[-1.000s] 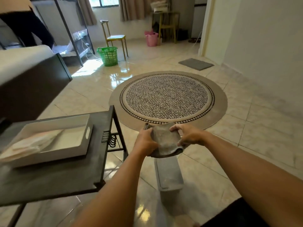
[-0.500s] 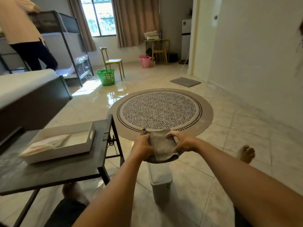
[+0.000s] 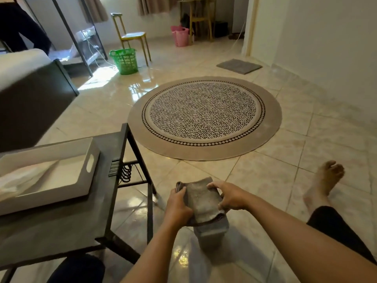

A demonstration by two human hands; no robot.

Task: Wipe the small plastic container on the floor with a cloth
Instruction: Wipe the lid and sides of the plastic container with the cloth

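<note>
Seated person wiping a floor container, head view. The small grey plastic container is standing on the tiled floor at 6 o'clock of the round rug. A folded grey cloth is lying over the container's top. The left hand is gripping the cloth's 9 o'clock edge, fingers curled closed on it; the right hand is pinching its 3 o'clock edge. A dark side table carrying a white tray is standing at 9 o'clock of the container.
</note>
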